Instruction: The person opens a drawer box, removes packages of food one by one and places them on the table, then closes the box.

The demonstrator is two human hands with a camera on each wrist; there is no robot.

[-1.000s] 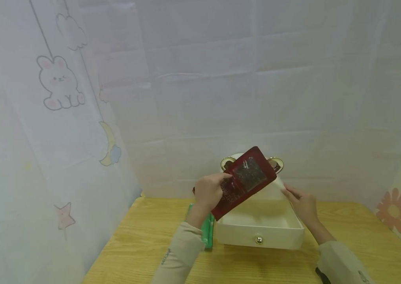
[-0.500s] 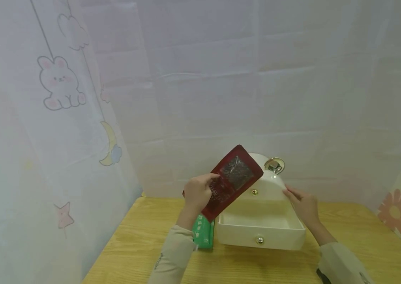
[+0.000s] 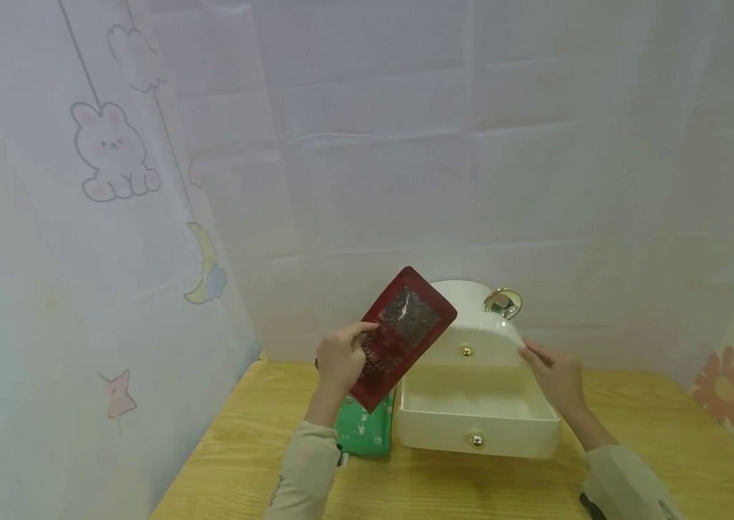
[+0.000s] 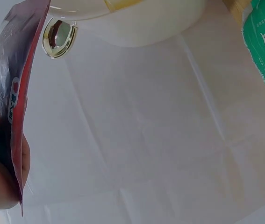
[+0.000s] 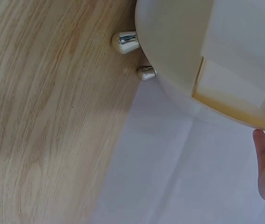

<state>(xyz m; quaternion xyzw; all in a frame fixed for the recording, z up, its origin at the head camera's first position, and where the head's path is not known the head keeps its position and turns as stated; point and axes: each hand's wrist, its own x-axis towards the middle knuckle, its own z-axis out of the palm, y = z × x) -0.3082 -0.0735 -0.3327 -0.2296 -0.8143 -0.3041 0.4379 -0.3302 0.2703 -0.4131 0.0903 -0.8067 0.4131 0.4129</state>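
In the head view my left hand (image 3: 339,365) grips a dark red pouch (image 3: 393,354) by its lower left part. The pouch is tilted in the air and has a clear window showing dark contents. Behind it stands a white rounded storage box (image 3: 490,336) with gold knobs. Its lower drawer (image 3: 435,432) is pulled out, and the visible interior holds nothing I can see. My right hand (image 3: 557,379) touches the box's upper right side, with the fingertips (image 5: 258,135) against its edge in the right wrist view. A green pouch (image 3: 365,432) lies left of the drawer, partly covered.
The box stands on a wooden table (image 3: 256,440), close to a pale cloth backdrop (image 3: 367,180). A gold ring-shaped piece (image 3: 503,302) sticks out at the box's upper right. Short metallic feet (image 5: 125,42) hold the box off the tabletop.
My left hand has moved left with the red pouch, away from the front of the box. More of the box top and the green pouch shows. My right hand stays in place.
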